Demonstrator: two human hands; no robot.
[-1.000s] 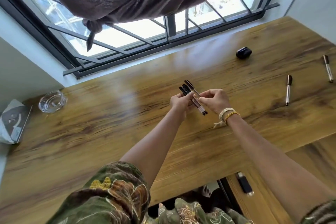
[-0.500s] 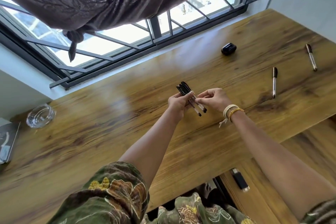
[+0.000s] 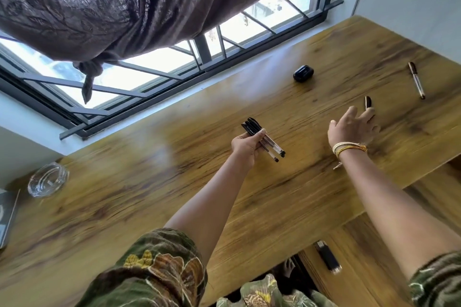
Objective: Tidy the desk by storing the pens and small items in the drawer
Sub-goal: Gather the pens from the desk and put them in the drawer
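Reaching away from the bundle of pens [image 3: 262,141], your right hand [image 3: 350,129] now hovers with fingers spread over the nearest marker [image 3: 368,103] on the desk [image 3: 174,182]. Your left hand [image 3: 245,147] alone grips the bundle above the desk, so collecting continues; nothing is in the drawer yet.

Right hand [image 3: 350,129] covered most of the dark-capped marker [image 3: 368,102]; only the cap showed. Grey book [image 3: 6,217] cut off by left edge. Pen count in left hand's [image 3: 245,146] bundle unclear.
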